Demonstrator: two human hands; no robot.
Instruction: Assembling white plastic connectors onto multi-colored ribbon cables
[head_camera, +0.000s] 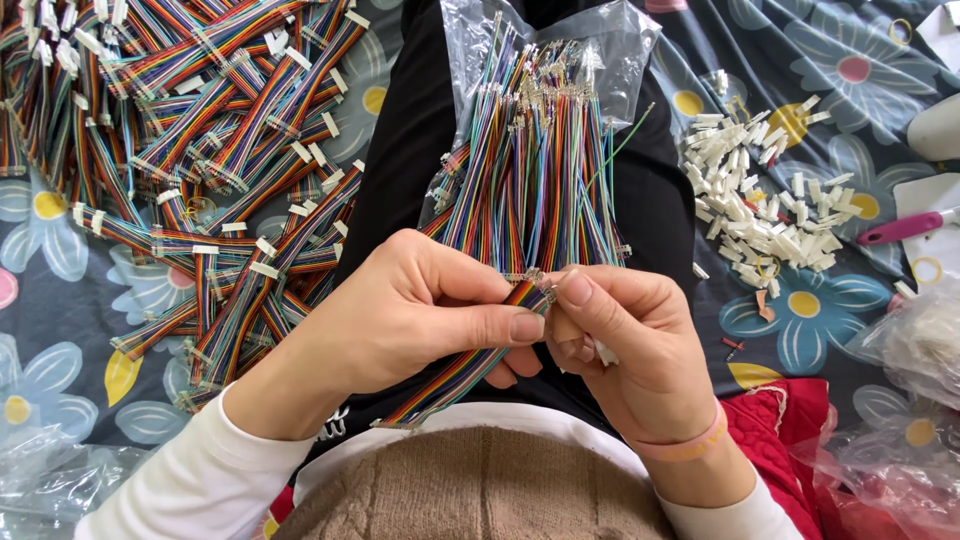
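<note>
Right now both hands meet at the middle of the picture, over the person's lap. The left hand (420, 315) pinches a rainbow ribbon cable (470, 365) between thumb and forefinger, closed firmly on it near its upper end. The right hand (630, 335) closes on that same end from the other side, thumb and forefinger pressed together at the cable's metal-tipped wires; a white connector housing (603, 352) shows just under its fingers, though how it is held cannot be told.

The cable's long axis runs on a diagonal, from the pinched tip at upper right down to its free end at lower left, near the left wrist.

Just beyond the hands lies a bundle of loose coloured wires (535, 160), running lengthwise away from the person and spilling from a clear plastic bag (470, 50) on the black lap. To the left, a heap of finished ribbon cables (210, 150) with white connectors covers the flowered cloth (830, 300). To the right sits a pile of white connector housings (760, 200), and beyond it a pink-handled tool (905, 227).
</note>
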